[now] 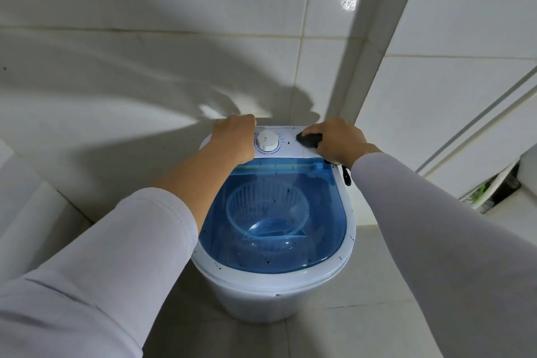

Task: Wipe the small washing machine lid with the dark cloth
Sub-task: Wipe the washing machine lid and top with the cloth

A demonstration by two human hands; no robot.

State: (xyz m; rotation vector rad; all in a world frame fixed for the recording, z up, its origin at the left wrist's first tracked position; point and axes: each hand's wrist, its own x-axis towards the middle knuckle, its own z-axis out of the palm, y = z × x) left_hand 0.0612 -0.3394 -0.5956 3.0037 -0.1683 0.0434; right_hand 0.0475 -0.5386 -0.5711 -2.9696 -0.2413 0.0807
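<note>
Head view: right hand (338,139) grips the dark cloth (309,139) on the white panel; the blue lid (276,212) lies just below it toward frame centre; left hand (234,136) looks curled at the panel's back left edge.

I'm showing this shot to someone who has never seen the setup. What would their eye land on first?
Probably the translucent blue lid of the small white washing machine, centre frame, speckled with dark spots, a basket visible beneath. Next, the two hands at the white control panel behind it: the left hand curled beside the round dial, the right hand gripping the dark cloth against the panel.
</note>
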